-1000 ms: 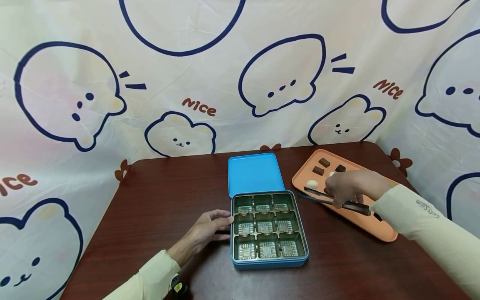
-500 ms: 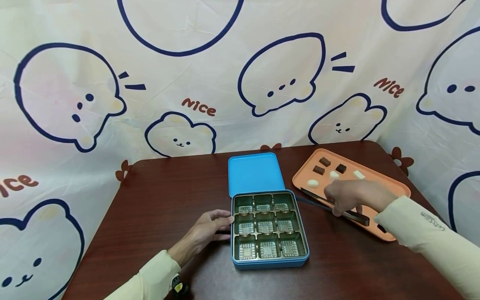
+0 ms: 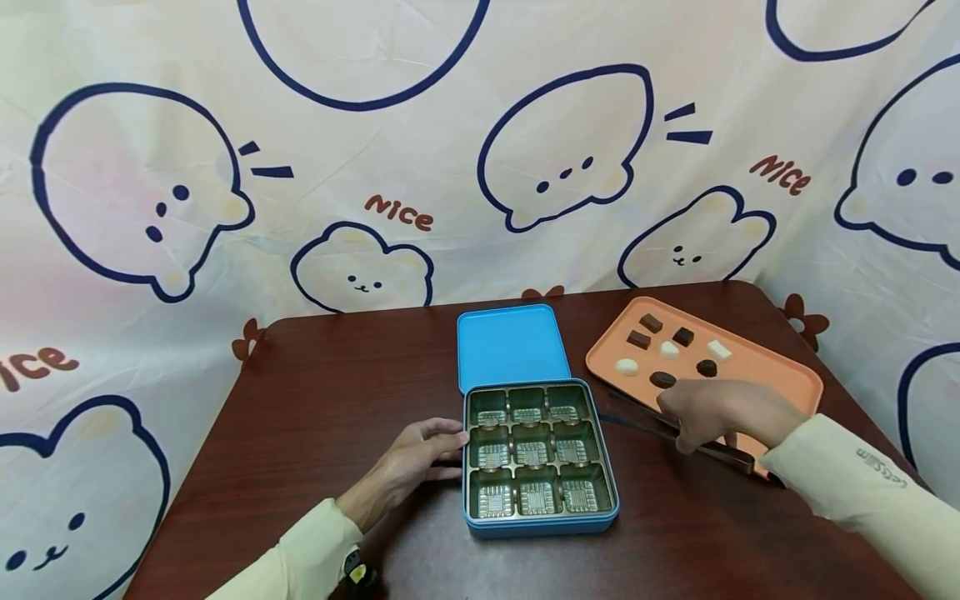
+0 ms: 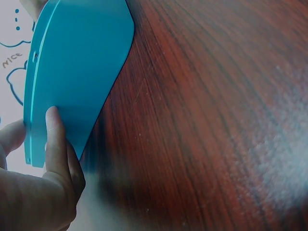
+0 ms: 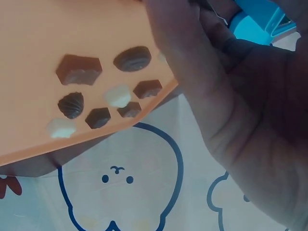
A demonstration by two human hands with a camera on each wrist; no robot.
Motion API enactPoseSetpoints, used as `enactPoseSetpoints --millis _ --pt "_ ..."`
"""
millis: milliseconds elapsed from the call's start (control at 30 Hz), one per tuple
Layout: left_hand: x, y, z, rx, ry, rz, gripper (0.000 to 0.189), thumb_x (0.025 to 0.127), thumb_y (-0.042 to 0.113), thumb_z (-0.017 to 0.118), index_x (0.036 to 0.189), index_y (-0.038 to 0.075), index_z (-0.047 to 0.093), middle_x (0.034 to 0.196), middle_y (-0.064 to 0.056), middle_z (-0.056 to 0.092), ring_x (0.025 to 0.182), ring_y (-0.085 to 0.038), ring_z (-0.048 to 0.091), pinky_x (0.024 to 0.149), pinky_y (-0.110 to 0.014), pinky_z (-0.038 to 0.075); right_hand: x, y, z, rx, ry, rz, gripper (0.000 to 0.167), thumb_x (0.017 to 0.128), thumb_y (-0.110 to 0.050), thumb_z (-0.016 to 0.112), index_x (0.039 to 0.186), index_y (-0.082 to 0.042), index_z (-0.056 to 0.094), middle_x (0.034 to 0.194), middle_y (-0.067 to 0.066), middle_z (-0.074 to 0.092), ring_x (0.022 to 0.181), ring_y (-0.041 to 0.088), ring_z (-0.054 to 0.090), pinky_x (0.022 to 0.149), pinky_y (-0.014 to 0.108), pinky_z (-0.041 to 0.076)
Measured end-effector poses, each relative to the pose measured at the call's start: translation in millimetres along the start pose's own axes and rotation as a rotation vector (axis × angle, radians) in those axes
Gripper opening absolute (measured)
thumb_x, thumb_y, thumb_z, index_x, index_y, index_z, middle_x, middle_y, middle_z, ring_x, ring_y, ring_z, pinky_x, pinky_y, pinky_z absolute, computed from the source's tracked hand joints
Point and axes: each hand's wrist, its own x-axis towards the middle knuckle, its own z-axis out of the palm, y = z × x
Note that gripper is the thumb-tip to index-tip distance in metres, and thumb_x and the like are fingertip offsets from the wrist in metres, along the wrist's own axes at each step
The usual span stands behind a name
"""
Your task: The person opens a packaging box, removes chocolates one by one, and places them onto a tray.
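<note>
My left hand (image 3: 408,458) rests against the left side of an open blue tin (image 3: 540,528), its fingers fairly straight and one fingertip at the rim. In the left wrist view the fingers (image 4: 55,139) lie along the tin's outer wall (image 4: 82,62). Inside the tin is a gold insert with rows of bare compartments. My right hand (image 3: 712,410) grips dark tongs (image 3: 723,454), their spread tips pointing left toward the tin. The tongs overlap the near edge of an orange tray (image 3: 787,379). Several brown, dark and white chocolates (image 3: 663,380) lie on the tray.
The tin's blue lid (image 3: 513,346) lies flat behind the tin. In the right wrist view, a larger brown chocolate (image 5: 79,70) shows on the tray. A patterned cloth (image 3: 360,167) hangs around the back and sides of the brown table (image 3: 345,375).
My right hand has drawn the tongs back toward me and slightly right, uncovering more of the tray's chocolates. The left hand and tin have stayed in place.
</note>
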Motion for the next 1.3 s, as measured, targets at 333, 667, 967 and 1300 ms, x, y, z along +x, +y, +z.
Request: enactPoseSetpoints --millis 333,667,967,1300 --pt "1.0 -1.1 -1.0 0.007 0.005 0.001 0.05 0.095 0.02 0.069 0.133 -0.006 0.051 0.115 -0.02 0.066 0.094 -0.026 0.069 0.08 -0.04 0.062 -0.9 4.1 13.8 0.001 0.004 0.026 0.015 0.089 -0.005 0.069 0.094 -0.007 0.055 0.075 0.008 0.053 0.053 0.023 0.061 0.043 0.034 0.054" --pt "-0.2 -0.2 -1.4 0.007 0.011 0.0 0.05 0.095 0.02 0.069 0.133 -0.006 0.051 0.115 -0.019 0.066 0.094 -0.027 0.069 0.081 -0.04 0.062 2.7 6.3 31.4 -0.123 0.14 -0.041 0.023 0.08 0.001 0.07 0.074 -0.012 0.051 0.059 -0.002 0.038 0.05 0.011 0.032 0.048 0.026 0.026" --pt "-1.4 -0.6 -1.0 -0.013 0.003 -0.001 0.05 0.095 0.02 0.069 0.133 -0.007 0.05 0.117 -0.021 0.065 0.095 -0.025 0.068 0.081 -0.04 0.062 4.8 7.9 44.9 -0.176 0.208 -0.06 0.024 0.078 0.003 0.073 0.075 -0.01 0.054 0.064 0.001 0.045 0.055 0.015 0.037 0.05 0.029 0.028" --pt "-4.6 -2.6 -1.8 -0.01 0.014 0.004 0.053 0.095 0.022 0.07 0.134 -0.007 0.049 0.116 -0.02 0.065 0.094 -0.024 0.068 0.081 -0.04 0.062 8.9 8.8 52.9 -0.223 0.232 -0.087 0.025 0.079 0.006 0.069 0.075 -0.01 0.051 0.067 0.004 0.044 0.056 0.016 0.035 0.051 0.03 0.025"
